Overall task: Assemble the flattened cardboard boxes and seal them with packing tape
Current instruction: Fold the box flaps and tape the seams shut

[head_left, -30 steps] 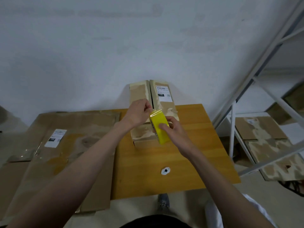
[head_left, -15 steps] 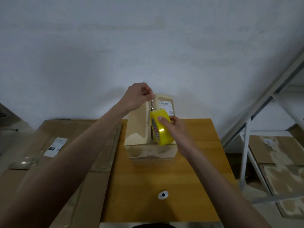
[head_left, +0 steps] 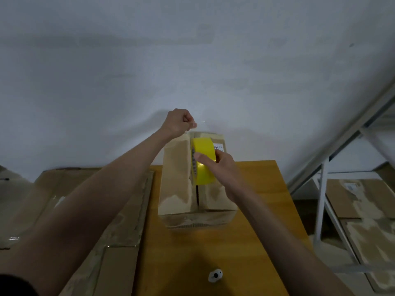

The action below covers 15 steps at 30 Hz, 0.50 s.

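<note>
Head view puts your left hand above centre, its grip pinching the clear tape end past the far edge of the box, which stands on the bench mid-frame. Your right hand grasps the yellow tape roll over the centre seam. Risks as I judge them: the pulled strip could twist and stick to itself, or land off the seam if the roll drifts sideways. The box's flaps lie closed, so its contents are hidden. Flattened cardboard lies at lower left.
</note>
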{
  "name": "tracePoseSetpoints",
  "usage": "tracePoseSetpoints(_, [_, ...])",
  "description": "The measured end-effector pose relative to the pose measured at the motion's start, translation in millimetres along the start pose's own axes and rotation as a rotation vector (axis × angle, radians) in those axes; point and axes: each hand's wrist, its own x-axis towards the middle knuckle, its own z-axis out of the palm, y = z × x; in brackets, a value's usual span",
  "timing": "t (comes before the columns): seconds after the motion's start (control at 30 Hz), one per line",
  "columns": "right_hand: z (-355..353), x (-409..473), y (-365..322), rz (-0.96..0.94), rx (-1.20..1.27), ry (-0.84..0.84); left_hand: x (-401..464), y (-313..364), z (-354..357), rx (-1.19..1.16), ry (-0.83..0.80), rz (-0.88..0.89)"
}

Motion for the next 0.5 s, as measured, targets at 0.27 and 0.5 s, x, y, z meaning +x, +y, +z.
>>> tracePoseSetpoints(0.27, [18.5, 41.4, -12.2, 0.094, -0.042, 0.182, 61.5, -45.2, 32.8, 0.010, 0.056, -0.034])
tracePoseSetpoints(0.5, [18.4, 69.8, -4.2, 0.159, 0.001, 0.066, 84.7, -83.5, 55.1, 0.020, 0.029, -0.047])
